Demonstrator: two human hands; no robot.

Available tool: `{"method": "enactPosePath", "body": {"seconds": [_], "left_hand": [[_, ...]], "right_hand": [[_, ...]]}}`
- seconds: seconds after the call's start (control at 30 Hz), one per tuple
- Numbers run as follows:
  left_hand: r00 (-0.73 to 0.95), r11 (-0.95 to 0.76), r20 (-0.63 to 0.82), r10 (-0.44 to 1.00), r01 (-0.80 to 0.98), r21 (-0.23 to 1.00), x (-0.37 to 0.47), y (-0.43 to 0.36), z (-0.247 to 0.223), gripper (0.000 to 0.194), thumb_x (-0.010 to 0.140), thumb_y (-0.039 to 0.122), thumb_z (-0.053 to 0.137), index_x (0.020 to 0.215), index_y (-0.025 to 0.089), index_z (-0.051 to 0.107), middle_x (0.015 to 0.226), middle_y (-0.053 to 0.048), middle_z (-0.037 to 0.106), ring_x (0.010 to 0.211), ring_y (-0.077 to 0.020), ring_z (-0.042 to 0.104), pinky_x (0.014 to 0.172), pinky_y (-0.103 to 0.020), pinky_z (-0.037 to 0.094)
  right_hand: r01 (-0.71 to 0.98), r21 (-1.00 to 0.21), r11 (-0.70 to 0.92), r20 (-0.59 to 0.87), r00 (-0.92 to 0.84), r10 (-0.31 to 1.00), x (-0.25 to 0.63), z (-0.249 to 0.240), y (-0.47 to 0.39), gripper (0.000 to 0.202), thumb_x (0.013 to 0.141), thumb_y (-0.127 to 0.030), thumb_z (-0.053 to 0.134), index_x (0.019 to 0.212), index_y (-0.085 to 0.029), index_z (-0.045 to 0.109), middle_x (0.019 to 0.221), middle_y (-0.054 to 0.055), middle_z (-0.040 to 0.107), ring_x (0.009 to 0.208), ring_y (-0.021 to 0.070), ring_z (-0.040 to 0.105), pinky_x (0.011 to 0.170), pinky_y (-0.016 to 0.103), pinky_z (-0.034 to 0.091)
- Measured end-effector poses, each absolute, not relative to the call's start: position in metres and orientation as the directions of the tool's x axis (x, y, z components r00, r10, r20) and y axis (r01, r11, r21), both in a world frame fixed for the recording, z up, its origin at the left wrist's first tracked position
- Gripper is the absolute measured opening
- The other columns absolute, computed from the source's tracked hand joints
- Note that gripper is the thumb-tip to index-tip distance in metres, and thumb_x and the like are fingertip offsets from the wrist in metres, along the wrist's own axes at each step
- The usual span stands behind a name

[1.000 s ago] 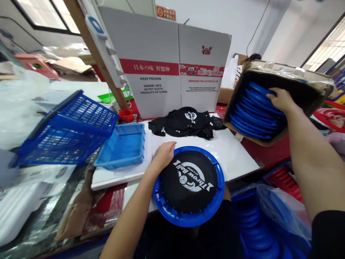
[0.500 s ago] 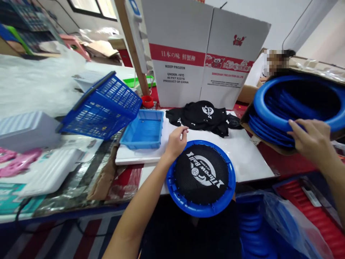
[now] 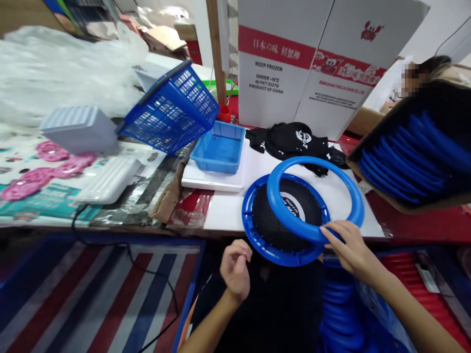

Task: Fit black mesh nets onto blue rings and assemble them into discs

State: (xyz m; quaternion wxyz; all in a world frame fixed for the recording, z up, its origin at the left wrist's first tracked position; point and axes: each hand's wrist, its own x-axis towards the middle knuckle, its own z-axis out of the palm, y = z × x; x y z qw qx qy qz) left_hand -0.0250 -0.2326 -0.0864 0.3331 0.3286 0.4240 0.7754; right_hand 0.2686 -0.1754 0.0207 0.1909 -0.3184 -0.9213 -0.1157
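Observation:
My right hand (image 3: 348, 247) is closed on the near edge of a smooth blue plastic ring (image 3: 274, 196). The ring is held tilted above a round throw-ball disc (image 3: 265, 208), overlapping its right part. That disc has black mesh with white print and a blue rim; it lies partly on the white board and partly over my lap. My left hand (image 3: 236, 269) is just left of the disc's near edge, its fingers loosely curled with nothing visible in them. Behind the disc, several black mesh pieces (image 3: 287, 139) with white prints lie piled up.
An open carton (image 3: 408, 203) of stacked blue rings stands tilted at the right. A blue tray (image 3: 219, 152) and a tilted blue basket (image 3: 172, 113) are at the left. A tall white carton (image 3: 272, 105) stands behind. Blue parts (image 3: 340, 314) fill the space below the table.
My right hand has brought a blue ring from the carton at the right to above the disc. My left hand has drawn back toward me from the disc's far left edge. The view has shifted.

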Motion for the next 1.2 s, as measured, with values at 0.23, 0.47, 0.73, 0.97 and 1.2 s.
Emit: {"method": "enactPosePath", "body": {"seconds": [0.23,0.47,0.73,0.97,1.2], "left_hand": [[0.104,0.280,-0.292,0.951,-0.692,0.665,0.003,-0.259,-0.101,0.067,0.088,0.069,0.077,0.137,0.025,0.065,0.144,-0.013,0.068,0.123,-0.0297,0.070,0.105,-0.044,0.055],[0.143,0.213,-0.167,0.975,-0.803,0.557,0.016,-0.218,-0.034,0.055,0.082,0.060,0.087,0.116,0.020,0.073,0.110,-0.008,0.082,0.101,-0.0290,0.080,0.100,-0.049,0.061],[0.184,0.177,-0.039,0.982,-0.828,0.531,0.050,-0.218,0.027,0.053,0.082,0.059,0.088,0.113,0.020,0.069,0.111,-0.009,0.083,0.108,-0.0333,0.080,0.105,-0.058,0.060],[0.110,0.087,0.008,0.994,-0.828,0.554,0.056,-0.243,0.033,0.043,0.085,0.053,0.087,0.109,0.021,0.072,0.103,-0.006,0.084,0.100,-0.0286,0.082,0.095,-0.051,0.067],[0.132,0.089,0.035,0.991,-0.815,0.573,0.050,-0.259,0.035,0.042,0.086,0.054,0.086,0.110,0.022,0.074,0.113,-0.007,0.083,0.103,-0.0292,0.081,0.098,-0.052,0.066]], "right_hand": [[0.574,0.070,0.816,0.449,-0.748,0.489,0.212,0.007,-0.161,0.053,0.099,-0.007,0.062,0.150,-0.020,0.057,0.118,0.018,0.074,0.109,0.0315,0.069,0.090,0.049,0.060],[0.622,-0.064,0.781,0.563,-0.623,0.542,0.213,0.045,-0.185,0.063,0.100,-0.012,0.062,0.161,-0.025,0.049,0.119,0.016,0.073,0.110,0.0316,0.071,0.091,0.050,0.060],[0.633,-0.172,0.755,0.530,-0.586,0.612,0.247,0.120,-0.196,0.055,0.104,-0.025,0.063,0.158,-0.033,0.056,0.124,0.013,0.074,0.111,0.0294,0.073,0.094,0.046,0.063],[0.555,-0.393,0.733,0.454,-0.576,0.680,0.249,0.150,-0.204,0.044,0.106,-0.035,0.062,0.150,-0.036,0.064,0.126,0.009,0.076,0.110,0.0246,0.076,0.093,0.036,0.064],[0.585,-0.410,0.699,0.398,-0.575,0.715,0.224,0.155,-0.218,0.040,0.103,-0.032,0.067,0.142,-0.038,0.071,0.118,0.006,0.080,0.104,0.0234,0.078,0.087,0.034,0.066]]}}
